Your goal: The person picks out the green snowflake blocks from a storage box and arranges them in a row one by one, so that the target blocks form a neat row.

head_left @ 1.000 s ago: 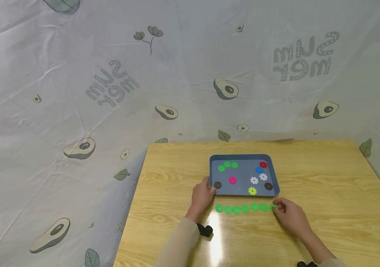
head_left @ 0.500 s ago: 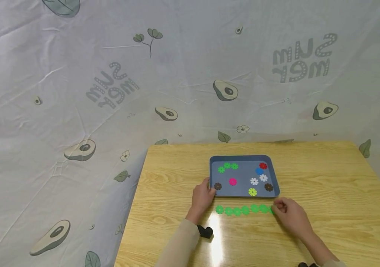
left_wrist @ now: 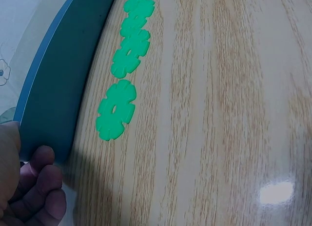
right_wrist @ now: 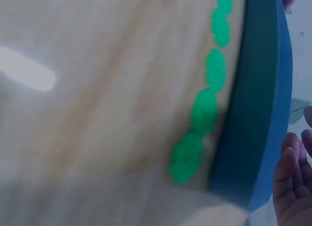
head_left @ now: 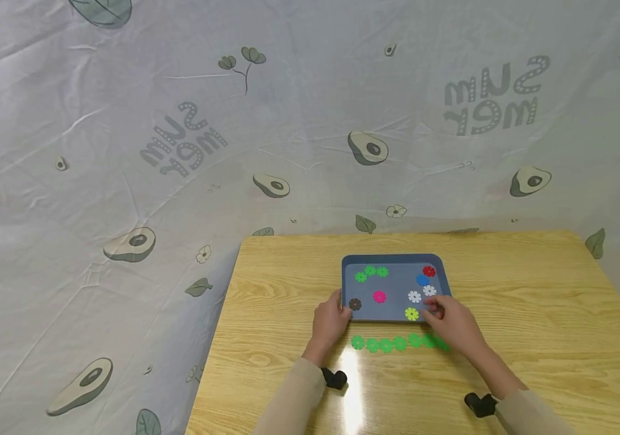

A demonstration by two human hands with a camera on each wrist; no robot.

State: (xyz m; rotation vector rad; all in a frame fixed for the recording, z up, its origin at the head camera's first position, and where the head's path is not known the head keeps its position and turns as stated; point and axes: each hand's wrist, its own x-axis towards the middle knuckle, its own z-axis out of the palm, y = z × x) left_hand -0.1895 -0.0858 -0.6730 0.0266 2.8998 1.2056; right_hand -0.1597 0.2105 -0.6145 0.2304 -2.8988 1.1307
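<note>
A blue-grey tray (head_left: 391, 259) holds notched, flower-shaped plastic discs. My left hand (head_left: 329, 320) grips its front left corner, thumb at the rim and fingers curled against the outer wall. Over the front right corner hovers my right hand (head_left: 455, 324), its fingers loosely bent with nothing seen between them. Close by its fingertips lie a yellow disc (head_left: 411, 314) and a white disc (head_left: 414, 296). In front of the tray, several green discs (left_wrist: 117, 110) form a row on the table; my right hand hangs just beyond the row's right end, partly covering it from the head camera.
Inside the tray, green discs (head_left: 370, 271) sit at the back left, with a pink disc (head_left: 379, 296), a brown disc (head_left: 355, 304), a blue disc (head_left: 423, 280) and a red disc (head_left: 429, 271) elsewhere. The wooden table (head_left: 533, 302) meets a printed cloth (head_left: 299, 139) behind.
My right hand has left the green disc at the row's right end and moved up and left over the tray's front right corner. My left hand stays on the tray.
</note>
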